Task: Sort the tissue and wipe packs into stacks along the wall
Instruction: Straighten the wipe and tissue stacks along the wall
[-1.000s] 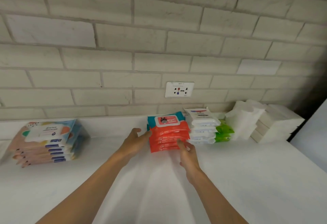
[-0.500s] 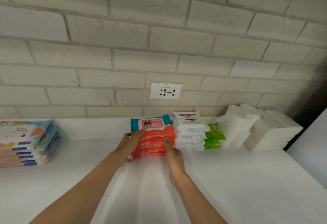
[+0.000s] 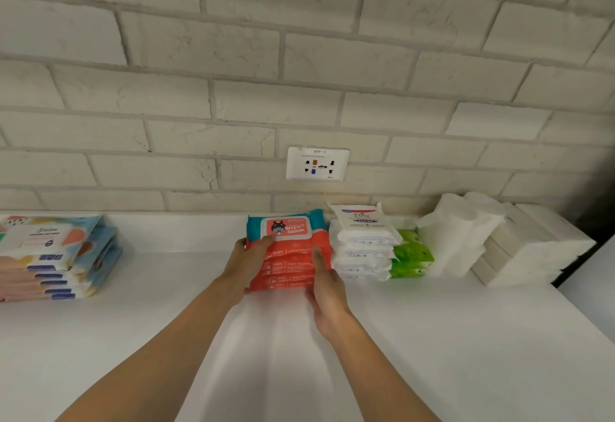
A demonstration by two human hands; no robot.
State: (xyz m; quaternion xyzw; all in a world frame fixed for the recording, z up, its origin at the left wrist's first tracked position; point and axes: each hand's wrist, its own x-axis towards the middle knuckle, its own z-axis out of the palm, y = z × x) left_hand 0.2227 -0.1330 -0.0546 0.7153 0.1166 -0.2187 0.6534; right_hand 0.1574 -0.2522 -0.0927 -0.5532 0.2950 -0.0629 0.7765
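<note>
White countertop (image 3: 466,338) lies open at 9 o'clock of the red-and-teal plastic wipe-pack stack (image 3: 293,268), with the white soft-pack stack (image 3: 362,242) touching at 3 o'clock. Left hand (image 3: 248,261) grips the red stack's left edge; right hand (image 3: 327,291) presses flat-fingered on its front.

- I log the counter (image 3: 432,338) running along the wall (image 3: 233,72); the socket (image 3: 317,164) is on the wall, above the middle stacks.
- Far left: the flat-pack stack (image 3: 50,255), well apart from the rest.
- Centre: the baby wipes stack (image 3: 288,255), with the left hand (image 3: 248,261) on its left edge and the right hand (image 3: 327,291) against its front.
- Just beside it on the right: the Dove stack (image 3: 362,242), then the short pack stack (image 3: 412,255).
- Further right: the loose tissue pile (image 3: 456,232), then the tissue block stack (image 3: 525,248).
</note>
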